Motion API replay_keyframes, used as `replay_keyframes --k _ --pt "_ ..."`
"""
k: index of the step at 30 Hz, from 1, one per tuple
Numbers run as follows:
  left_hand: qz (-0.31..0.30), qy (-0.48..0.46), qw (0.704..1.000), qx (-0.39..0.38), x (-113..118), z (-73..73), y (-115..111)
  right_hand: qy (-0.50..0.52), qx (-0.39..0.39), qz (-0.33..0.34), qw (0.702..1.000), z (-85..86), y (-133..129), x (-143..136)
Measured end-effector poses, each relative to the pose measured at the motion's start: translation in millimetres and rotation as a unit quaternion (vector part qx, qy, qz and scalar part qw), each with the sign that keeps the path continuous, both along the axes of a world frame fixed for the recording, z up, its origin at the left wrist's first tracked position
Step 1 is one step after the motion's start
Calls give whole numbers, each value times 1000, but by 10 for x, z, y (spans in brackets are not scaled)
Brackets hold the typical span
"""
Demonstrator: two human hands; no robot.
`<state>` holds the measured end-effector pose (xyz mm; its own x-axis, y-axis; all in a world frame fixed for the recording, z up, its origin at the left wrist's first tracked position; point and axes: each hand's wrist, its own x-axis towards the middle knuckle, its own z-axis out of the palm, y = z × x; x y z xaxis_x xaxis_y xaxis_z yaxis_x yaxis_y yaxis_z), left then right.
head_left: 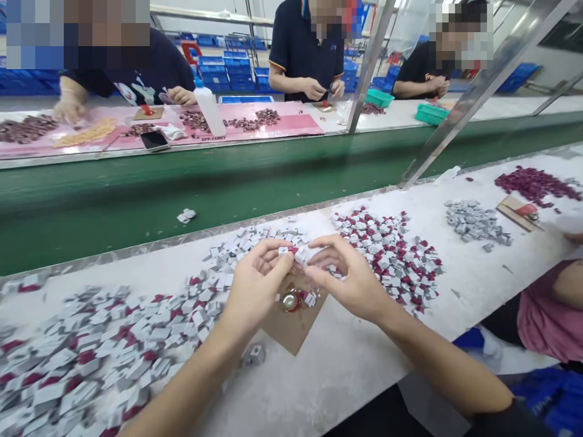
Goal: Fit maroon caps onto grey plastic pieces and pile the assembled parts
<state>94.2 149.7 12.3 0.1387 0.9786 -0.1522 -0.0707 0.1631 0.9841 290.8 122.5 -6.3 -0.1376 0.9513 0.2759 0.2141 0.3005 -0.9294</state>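
My left hand [257,279] pinches a small white and dark-red plastic piece [288,250] between thumb and fingertips. Facing it, my right hand [353,279] has its thumb and fingers closed on a small light-grey block [302,255]. The two pieces meet between my fingertips, and I cannot tell whether they are joined. Just below my hands lies a brown board [294,337]. It carries a small round pot with a metallic rim [291,300] and a loose grey and red piece [310,298].
A wide heap of grey and red pieces [150,334] spreads to the left, another heap [387,255] to the right. Beyond a green belt [255,200], several people work at a bench with a white bottle [209,109]. A metal post [478,91] slants on the right.
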Motion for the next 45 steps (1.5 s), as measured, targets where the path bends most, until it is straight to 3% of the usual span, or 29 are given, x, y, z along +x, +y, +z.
replay_keyframes --k 2,4,12,22,24,26,28,30,35,45 --pt "1 11 1000 29 2 -3 -46 76 -99 -3 992 -19 -19 -15" --pt "-8 19 998 57 12 -13 -102 124 -138 -2 983 -33 -36 -22" --pt "-41 34 994 91 -41 -167 -287 172 -177 0 969 -56 -186 18" --pt "-15 99 974 205 -79 -272 -444 251 -293 46 921 -126 -173 5" --pt "-9 103 973 208 -90 -269 -458 245 -279 29 928 -143 -189 11" --pt "-8 99 978 182 -132 -244 -454 198 -219 -16 955 -158 -230 27" --pt "-5 99 985 140 -206 -206 -432 107 -139 -49 983 -164 -294 49" --pt "13 115 988 99 -297 -173 -403 12 -84 -41 996 -165 -369 64" --pt "26 118 992 19 -460 -164 -373 -96 -33 17 995 -209 -490 28" --pt "-17 72 997 -27 -549 -205 -355 -131 -19 34 991 -276 -475 -29"
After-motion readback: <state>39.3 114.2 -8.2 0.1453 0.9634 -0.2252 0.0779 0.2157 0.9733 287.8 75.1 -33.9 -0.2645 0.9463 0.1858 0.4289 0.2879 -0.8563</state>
